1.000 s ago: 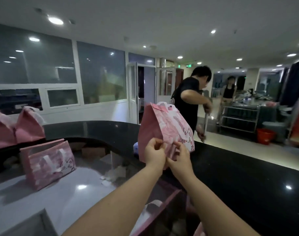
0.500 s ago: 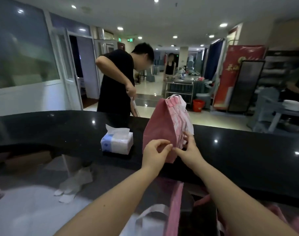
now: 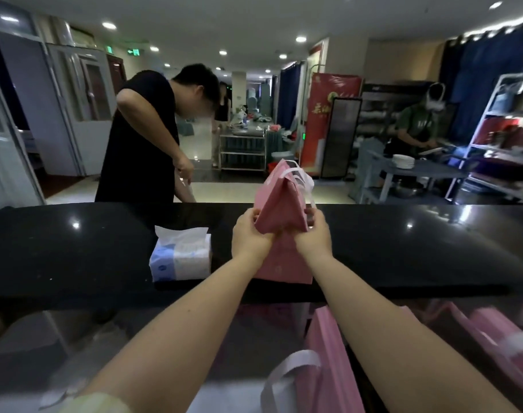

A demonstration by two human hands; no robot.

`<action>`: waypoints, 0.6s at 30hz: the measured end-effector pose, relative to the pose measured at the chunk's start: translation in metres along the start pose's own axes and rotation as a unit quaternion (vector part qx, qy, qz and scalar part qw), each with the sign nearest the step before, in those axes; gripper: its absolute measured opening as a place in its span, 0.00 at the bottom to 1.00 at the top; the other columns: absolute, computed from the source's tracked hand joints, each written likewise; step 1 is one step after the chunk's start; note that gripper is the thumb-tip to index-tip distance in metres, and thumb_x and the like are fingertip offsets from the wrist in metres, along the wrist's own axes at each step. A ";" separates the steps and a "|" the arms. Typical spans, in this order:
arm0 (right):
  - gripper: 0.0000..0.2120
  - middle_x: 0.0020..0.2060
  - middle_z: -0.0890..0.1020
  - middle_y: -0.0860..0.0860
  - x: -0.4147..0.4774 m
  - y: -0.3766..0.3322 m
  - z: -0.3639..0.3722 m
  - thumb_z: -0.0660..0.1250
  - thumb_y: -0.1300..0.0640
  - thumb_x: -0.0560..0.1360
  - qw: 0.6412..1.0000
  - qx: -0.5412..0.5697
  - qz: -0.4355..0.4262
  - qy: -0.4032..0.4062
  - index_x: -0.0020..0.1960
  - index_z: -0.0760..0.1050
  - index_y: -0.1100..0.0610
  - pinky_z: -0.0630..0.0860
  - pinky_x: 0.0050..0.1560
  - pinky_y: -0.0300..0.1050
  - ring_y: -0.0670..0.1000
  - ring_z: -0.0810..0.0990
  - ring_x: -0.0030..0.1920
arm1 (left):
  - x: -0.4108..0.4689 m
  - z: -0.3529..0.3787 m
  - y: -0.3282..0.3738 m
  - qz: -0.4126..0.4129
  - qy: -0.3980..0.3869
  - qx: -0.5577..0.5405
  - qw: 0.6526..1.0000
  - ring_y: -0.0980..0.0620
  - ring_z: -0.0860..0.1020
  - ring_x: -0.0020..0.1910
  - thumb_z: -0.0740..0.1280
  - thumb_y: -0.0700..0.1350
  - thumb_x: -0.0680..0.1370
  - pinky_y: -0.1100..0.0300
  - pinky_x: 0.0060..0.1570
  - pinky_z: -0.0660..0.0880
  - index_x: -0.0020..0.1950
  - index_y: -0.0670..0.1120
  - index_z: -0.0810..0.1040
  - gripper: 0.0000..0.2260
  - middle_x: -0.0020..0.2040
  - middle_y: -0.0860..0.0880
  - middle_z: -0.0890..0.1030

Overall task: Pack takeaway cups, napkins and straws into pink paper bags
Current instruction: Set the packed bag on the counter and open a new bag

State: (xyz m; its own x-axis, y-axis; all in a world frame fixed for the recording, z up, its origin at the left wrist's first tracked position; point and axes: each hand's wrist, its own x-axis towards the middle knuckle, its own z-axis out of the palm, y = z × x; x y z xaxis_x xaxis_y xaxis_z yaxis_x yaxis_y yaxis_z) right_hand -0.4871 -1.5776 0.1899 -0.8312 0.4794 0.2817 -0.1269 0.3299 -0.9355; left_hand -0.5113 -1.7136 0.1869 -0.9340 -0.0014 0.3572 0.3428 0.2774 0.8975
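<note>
The left hand and right hand pinch opposite sides of the tall pink paper bag standing between them on the glossy black counter, seemingly setting down a packed bag, so a gentle release should follow.

Both bare arms stretch far, close together; left hand and right hand pinch the pink bag sides.
</note>
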 end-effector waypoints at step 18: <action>0.22 0.44 0.79 0.51 -0.016 0.019 0.005 0.71 0.54 0.69 0.964 -0.202 0.070 -0.156 0.59 0.67 0.51 0.79 0.45 0.49 0.51 0.80 0.42 | -0.013 -0.041 -0.079 -0.030 -0.028 0.078 0.996 0.54 0.77 0.39 0.70 0.43 0.74 0.59 0.35 0.73 0.39 0.53 0.72 0.09 0.40 0.54 0.78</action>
State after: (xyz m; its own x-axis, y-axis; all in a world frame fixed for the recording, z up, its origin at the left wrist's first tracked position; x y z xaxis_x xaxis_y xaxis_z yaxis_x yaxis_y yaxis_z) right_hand -0.4788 -1.5834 0.1660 -0.9552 0.2953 0.0222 0.1672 0.5996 -0.7826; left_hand -0.5224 -1.7754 0.1221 -0.9582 0.0302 0.2846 0.2700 0.4249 0.8640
